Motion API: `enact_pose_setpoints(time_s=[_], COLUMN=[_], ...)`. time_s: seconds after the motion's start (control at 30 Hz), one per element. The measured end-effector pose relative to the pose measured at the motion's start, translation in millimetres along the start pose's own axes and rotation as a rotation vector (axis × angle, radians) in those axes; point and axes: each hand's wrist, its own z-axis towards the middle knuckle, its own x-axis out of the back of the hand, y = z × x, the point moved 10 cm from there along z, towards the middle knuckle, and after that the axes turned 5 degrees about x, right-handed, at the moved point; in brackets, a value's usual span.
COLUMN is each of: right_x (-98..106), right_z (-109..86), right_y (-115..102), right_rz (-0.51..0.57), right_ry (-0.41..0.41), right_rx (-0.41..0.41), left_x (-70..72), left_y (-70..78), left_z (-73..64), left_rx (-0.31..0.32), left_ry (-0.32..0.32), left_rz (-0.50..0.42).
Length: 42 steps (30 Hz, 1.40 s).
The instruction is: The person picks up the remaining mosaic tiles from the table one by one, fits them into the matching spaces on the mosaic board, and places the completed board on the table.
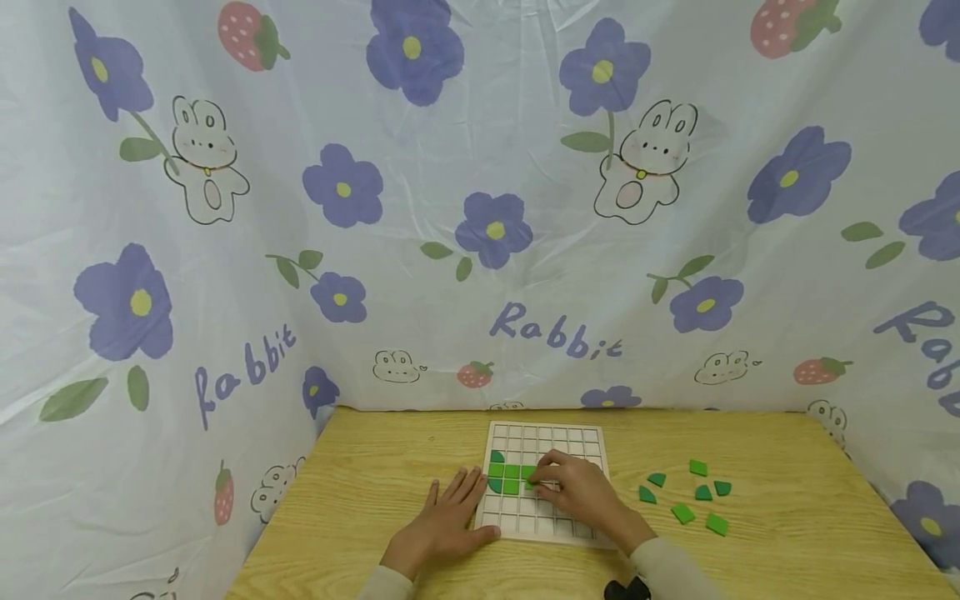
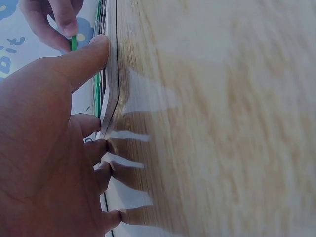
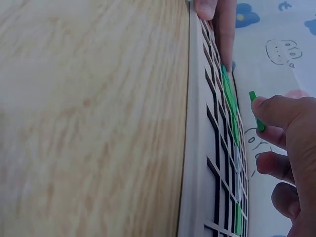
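Note:
A pale square grid board (image 1: pixel 527 525) lies on the table, with green square tiles (image 1: pixel 512 472) and dark green quarter-round tiles (image 1: pixel 497 457) set in cells toward its left side. My left hand (image 1: pixel 442 525) lies with fingers spread along the board's left edge, its thumb (image 2: pixel 91 57) reaching over the near corner. Above the board, my right hand (image 1: pixel 581 492) pinches a thin green square tile (image 3: pixel 256 111) between thumb and fingers. In the right wrist view this tile shows edge-on, apart from the board surface. The right hand hides several cells in the head view.
Several loose tiles lie right of the board, both green squares (image 1: pixel 682 513) and dark green quarter-rounds (image 1: pixel 647 495). A small black object (image 1: pixel 628 590) sits by the right forearm. A patterned white curtain (image 1: pixel 420 292) rises behind the wooden table (image 1: pixel 360 467).

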Motion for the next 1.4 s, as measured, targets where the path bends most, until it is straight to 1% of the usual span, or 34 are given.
enact_pose_setpoints(time_s=[0.2,0.37,0.63,0.87,1.0,1.13,1.4], right_x=[-12,-18,-20,-23,-24,-23,-24], right_z=[2.2,3.0,1.6,0.2,0.3,0.0,-2.3], right_y=[1,3,0,1,1,0,0], right_rz=[-0.015,-0.036,-0.057,-0.044,-0.026,-0.015,-0.025], right_ry=[-0.037,-0.062,-0.061,-0.068,-0.079,-0.082,-0.102], right_rx=[-0.042,-0.073,-0.048,-0.033,-0.028,-0.021,-0.024], left_x=[-1.2,-1.0,-2.2,1.8,2.6,1.4,-0.1], left_y=[-0.8,-1.3,-1.5,3.0,4.2,2.7,0.9], left_z=[-0.4,-0.9,-0.9,-3.7,-3.9,-3.3,-1.6], left_rx=[0.002,0.002,0.000,-0.003,-0.009,-0.009,-0.003], left_ry=[0.000,0.001,-0.002,-0.004,-0.001,-0.004,-0.018], left_rz=[-0.004,-0.005,-0.004,-0.017,-0.007,-0.001,-0.017])
